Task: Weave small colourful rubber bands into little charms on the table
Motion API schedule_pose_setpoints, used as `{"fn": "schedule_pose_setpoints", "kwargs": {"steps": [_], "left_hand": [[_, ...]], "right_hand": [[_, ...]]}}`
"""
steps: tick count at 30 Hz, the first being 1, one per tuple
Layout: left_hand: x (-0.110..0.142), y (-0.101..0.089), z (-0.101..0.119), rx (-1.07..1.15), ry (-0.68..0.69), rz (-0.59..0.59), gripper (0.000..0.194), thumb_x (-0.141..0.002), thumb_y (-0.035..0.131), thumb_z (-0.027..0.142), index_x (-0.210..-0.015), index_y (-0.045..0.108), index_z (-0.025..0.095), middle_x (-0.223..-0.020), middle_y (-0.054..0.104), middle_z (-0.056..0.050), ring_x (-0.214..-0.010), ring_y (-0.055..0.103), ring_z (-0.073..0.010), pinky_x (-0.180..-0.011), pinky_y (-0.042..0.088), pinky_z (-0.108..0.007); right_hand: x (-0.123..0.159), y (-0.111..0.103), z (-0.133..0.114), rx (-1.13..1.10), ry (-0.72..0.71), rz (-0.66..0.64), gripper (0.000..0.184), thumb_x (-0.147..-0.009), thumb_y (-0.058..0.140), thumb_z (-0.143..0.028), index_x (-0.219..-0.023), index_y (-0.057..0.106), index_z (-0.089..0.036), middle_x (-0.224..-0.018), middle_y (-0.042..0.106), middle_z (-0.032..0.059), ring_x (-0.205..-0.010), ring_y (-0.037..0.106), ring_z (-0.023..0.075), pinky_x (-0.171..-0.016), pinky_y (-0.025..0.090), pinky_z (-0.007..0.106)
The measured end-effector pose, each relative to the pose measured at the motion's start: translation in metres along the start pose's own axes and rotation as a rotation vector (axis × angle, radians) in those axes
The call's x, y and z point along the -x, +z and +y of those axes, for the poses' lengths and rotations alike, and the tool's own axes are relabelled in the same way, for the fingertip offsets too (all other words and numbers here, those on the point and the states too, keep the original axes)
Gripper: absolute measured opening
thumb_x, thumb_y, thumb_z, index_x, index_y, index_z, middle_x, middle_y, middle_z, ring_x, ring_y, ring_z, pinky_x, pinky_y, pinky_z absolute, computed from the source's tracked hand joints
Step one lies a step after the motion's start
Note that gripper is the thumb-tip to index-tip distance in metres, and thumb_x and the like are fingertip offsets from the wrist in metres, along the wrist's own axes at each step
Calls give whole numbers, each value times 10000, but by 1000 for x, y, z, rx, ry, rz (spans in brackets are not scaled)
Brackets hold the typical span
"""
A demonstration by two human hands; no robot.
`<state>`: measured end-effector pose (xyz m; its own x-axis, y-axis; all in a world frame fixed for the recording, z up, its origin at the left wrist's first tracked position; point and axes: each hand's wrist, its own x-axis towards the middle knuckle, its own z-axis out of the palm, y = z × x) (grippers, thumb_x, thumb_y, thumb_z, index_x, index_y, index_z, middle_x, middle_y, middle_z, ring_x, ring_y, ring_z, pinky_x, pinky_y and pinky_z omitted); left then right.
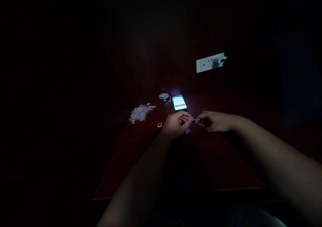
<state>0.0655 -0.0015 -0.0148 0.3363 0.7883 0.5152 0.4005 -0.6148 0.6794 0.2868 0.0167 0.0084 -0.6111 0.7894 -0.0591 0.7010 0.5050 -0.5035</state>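
Note:
In the middle of the head view, my left hand [176,124] has its fingers closed in a pinch on small pale-blue elastic bands [192,118]. My right hand [212,121] faces it from the right, its thumb and fingers pinched at the other end of the bands. Dim light hides how many bands there are. Just below the hands a small purple clump of bands [188,131] lies on the dark red table [141,156]. One pink elastic band [159,125] rests flat to the left of my left hand.
A heap of multicoloured elastic bands [141,113] lies near the table's left edge. Behind my hands are a round clear jar with a lid [164,98] and a lit phone [180,104]. A white wall socket [206,63] holds a plug. Surroundings are very dark.

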Motion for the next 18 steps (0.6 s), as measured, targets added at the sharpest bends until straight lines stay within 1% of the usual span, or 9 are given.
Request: {"fn": "schedule_pose_setpoints", "kwargs": {"steps": [1, 3, 6, 10, 15, 18], "left_hand": [[0, 0, 0, -2, 2, 3, 197, -768, 666, 168, -964, 665, 151, -843, 719, -37, -733, 662, -99, -646, 504, -191], [0, 1, -1, -4, 0, 5, 195, -775, 661, 177, -969, 664, 153, -852, 720, -39, -740, 663, -100, -647, 503, -191], [0, 1, -2, 4, -4, 1, 191, -777, 657, 176, -966, 661, 150, -853, 717, -40, -746, 665, -101, -649, 505, -188], [0, 1, -2, -1, -7, -4, 195, -779, 654, 177, -971, 660, 147, -858, 719, -43, -745, 662, -100, -656, 509, -190], [0, 1, -3, 0, -11, -11, 196, -778, 649, 179, -971, 662, 151, -855, 718, -44, -747, 659, -100, -663, 505, -197], [0, 2, -4, 18, -4, -31, 199, -769, 645, 165, -967, 660, 152, -848, 716, -42, -740, 658, -99, -657, 502, -197]], "right_hand": [[0, 0, 0, 8, -6, 3, 424, -634, 650, -251, -1057, 664, -221, -1037, 609, 60, -847, 585, 193, -758, 450, 279], [-1, 1, 0, 0, 3, 0, 383, -635, 635, -241, -1014, 678, -208, -998, 617, 59, -836, 587, 195, -756, 451, 281], [-3, 2, 0, -15, 34, -8, 370, -630, 622, -231, -996, 668, -200, -903, 638, 41, -775, 586, 186, -706, 449, 275], [-3, 2, -1, 0, 74, -18, 350, -638, 607, -227, -983, 652, -188, -836, 642, 31, -716, 581, 176, -645, 438, 267], [-2, 0, -3, -8, 61, 15, 318, -662, 631, -286, -965, 640, -191, -832, 641, 34, -717, 584, 174, -655, 443, 269], [0, -2, -7, -14, 18, 83, 314, -693, 632, -339, -963, 624, -179, -872, 640, 56, -764, 582, 183, -696, 444, 281]]}}
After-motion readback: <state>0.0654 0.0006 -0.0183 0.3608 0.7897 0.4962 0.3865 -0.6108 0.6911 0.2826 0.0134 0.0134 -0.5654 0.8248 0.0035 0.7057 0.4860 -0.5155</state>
